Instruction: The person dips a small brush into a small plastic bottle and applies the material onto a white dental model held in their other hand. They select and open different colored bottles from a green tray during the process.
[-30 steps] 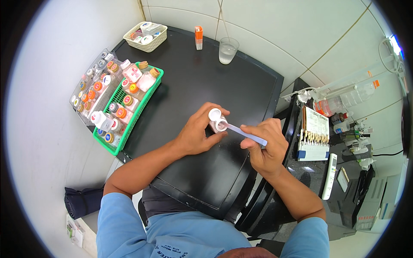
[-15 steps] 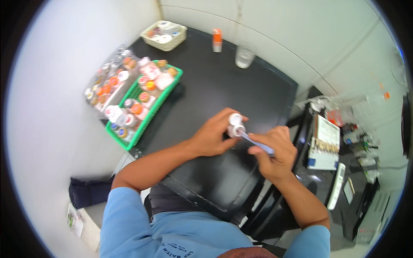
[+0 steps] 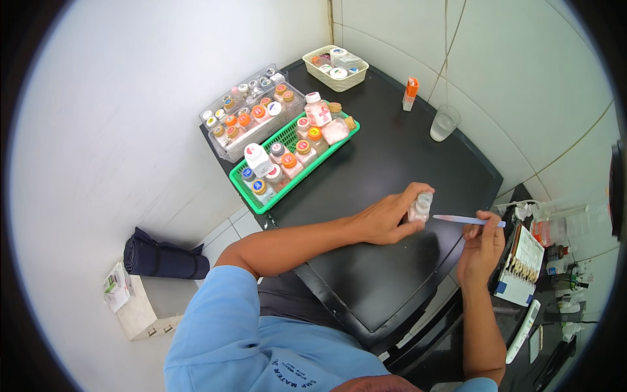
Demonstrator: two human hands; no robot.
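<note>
My left hand (image 3: 392, 219) is closed around a small clear bottle (image 3: 420, 208) with pale pink contents, above the black table. Its neck points up and to the right; whether a cap sits on it I cannot tell. To the right, my right hand (image 3: 482, 245) pinches a slim lilac spatula (image 3: 460, 220) between thumb and fingers. The spatula lies nearly level, its narrow tip a short gap from the bottle. At the left, a green basket (image 3: 307, 171) holds several bottles with orange, white, blue and tan caps.
Behind the green basket stands a clear divided box (image 3: 230, 151) of small bottles. A cream basket (image 3: 339, 83), an orange-and-white carton (image 3: 410, 95) and a glass (image 3: 444, 124) line the table's far side. On the right side surface are a tooth-shade guide (image 3: 522, 261) and a white stick-like device (image 3: 524, 332).
The spatula has come away from the bottle's mouth as my right hand moved right, apart from my left. The whole view has shifted, so the table things appear farther right.
</note>
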